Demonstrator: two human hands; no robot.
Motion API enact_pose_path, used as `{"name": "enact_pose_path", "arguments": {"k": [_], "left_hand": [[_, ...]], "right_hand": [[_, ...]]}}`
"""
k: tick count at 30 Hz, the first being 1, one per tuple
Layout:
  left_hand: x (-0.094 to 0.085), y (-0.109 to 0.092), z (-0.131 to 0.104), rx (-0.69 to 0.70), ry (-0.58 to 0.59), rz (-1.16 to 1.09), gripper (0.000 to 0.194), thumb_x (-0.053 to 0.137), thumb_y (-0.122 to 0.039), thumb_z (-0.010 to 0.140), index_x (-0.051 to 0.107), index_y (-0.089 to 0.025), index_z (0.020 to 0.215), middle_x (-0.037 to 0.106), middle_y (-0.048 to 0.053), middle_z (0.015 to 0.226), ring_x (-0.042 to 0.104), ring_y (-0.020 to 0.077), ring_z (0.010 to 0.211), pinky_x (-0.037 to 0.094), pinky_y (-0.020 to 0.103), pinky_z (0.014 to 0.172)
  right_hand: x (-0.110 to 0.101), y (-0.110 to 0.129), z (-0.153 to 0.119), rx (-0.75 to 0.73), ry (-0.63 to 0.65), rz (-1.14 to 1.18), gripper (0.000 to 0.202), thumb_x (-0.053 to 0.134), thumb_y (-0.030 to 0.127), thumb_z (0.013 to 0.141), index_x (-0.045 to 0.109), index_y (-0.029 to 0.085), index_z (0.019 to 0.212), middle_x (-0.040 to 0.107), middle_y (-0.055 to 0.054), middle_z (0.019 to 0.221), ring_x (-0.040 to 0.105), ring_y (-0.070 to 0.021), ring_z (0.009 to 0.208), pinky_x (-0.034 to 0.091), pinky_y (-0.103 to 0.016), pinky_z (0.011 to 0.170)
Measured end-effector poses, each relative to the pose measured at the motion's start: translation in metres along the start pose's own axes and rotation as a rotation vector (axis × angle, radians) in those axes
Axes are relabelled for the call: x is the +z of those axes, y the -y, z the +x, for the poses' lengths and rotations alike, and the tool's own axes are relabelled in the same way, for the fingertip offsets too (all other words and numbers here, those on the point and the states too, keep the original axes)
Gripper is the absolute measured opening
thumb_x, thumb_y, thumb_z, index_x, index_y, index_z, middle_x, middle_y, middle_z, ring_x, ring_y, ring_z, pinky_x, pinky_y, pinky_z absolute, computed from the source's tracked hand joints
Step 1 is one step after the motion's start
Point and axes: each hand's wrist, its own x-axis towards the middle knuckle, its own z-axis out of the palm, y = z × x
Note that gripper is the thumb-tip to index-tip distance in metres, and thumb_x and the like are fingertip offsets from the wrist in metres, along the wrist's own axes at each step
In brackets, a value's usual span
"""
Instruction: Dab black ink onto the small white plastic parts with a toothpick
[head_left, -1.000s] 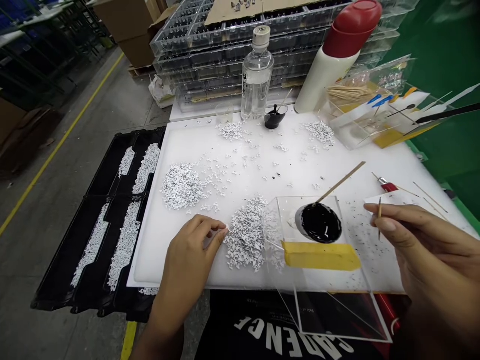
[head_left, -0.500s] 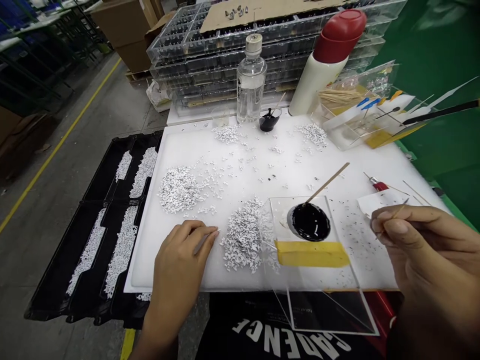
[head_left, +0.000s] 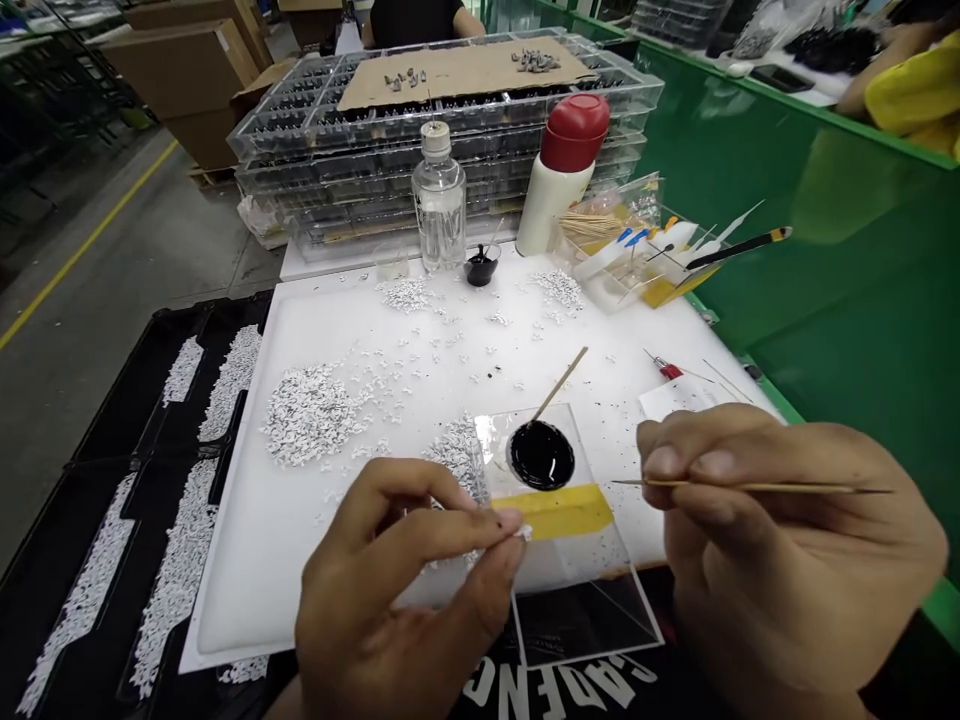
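Observation:
Between the thumb and index finger of my left hand (head_left: pixel 420 580) is a tiny white piece (head_left: pixel 524 533), in front of the yellow tape (head_left: pixel 559 512) on a clear acrylic stand (head_left: pixel 585 620). My right hand (head_left: pixel 780 530) pinches a thin pointed wooden stick (head_left: pixel 802 488), its tip aimed left. A round pool of glossy black paint (head_left: pixel 541 456) sits on the stand between the hands, with another wooden stick (head_left: pixel 561 384) leaning in it. Behind my left hand lies a pile of small white pieces (head_left: pixel 457 455), partly hidden; a second pile (head_left: pixel 311 412) is further left.
Black trays (head_left: pixel 112 500) of white pieces stand at the left. A clear bottle (head_left: pixel 440 205), a small black cup (head_left: pixel 480 266), a red-capped flask (head_left: pixel 564 175) and a tool box (head_left: pixel 637 260) line the back. Stacked clear trays (head_left: pixel 360 190) rise behind. People are partly visible beyond.
My left hand has lifted from beside the pile and moved right, now holding a white piece. My right hand has turned its stick nearly level. The camera view has shifted.

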Motion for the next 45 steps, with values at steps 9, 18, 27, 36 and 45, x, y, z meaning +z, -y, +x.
{"name": "enact_pose_path", "arguments": {"k": [9,18,27,36,45], "left_hand": [[0.012,0.0,0.003,-0.018,-0.011,0.011,0.018,0.079,-0.013,0.098,0.08,-0.029,0.104,0.069,0.001,0.099,0.072,0.0179,0.087,0.063,0.032,0.07],[0.016,0.002,0.003,0.008,-0.017,0.045,0.016,0.076,-0.014,0.101,0.078,-0.029,0.106,0.07,0.0,0.093,0.07,0.016,0.078,0.061,0.031,0.064],[0.017,0.001,0.004,0.013,-0.028,0.063,0.014,0.075,-0.015,0.102,0.073,-0.029,0.103,0.071,-0.002,0.089,0.071,0.0154,0.075,0.063,0.03,0.062],[0.019,0.004,0.006,0.04,-0.043,0.047,0.014,0.075,-0.012,0.1,0.074,-0.026,0.102,0.072,-0.003,0.091,0.071,0.0112,0.076,0.064,0.025,0.064],[0.019,0.004,0.011,0.117,-0.031,0.005,0.023,0.073,0.005,0.089,0.074,-0.016,0.097,0.072,-0.006,0.09,0.069,0.0064,0.078,0.062,0.018,0.067]], "right_hand": [[0.007,0.002,0.001,-0.048,-0.07,0.022,0.015,0.082,0.023,0.097,0.079,0.034,0.106,0.077,-0.003,0.085,0.075,-0.0285,0.078,0.064,-0.05,0.069],[0.007,0.009,0.002,-0.131,0.044,-0.086,0.028,0.082,0.012,0.095,0.076,0.03,0.116,0.077,-0.001,0.093,0.075,-0.0209,0.083,0.058,-0.04,0.06],[0.001,0.007,0.001,-0.112,0.191,-0.09,0.037,0.078,0.009,0.097,0.071,0.032,0.125,0.08,0.001,0.108,0.075,-0.0164,0.089,0.058,-0.034,0.059],[0.001,0.01,0.005,-0.112,0.224,-0.116,0.027,0.078,0.016,0.1,0.07,0.03,0.122,0.08,0.001,0.106,0.075,-0.0135,0.085,0.066,-0.026,0.066],[0.001,0.009,0.01,-0.212,0.215,0.009,0.018,0.081,0.016,0.097,0.077,0.026,0.112,0.077,0.0,0.093,0.078,-0.0138,0.077,0.07,-0.023,0.07]]}}
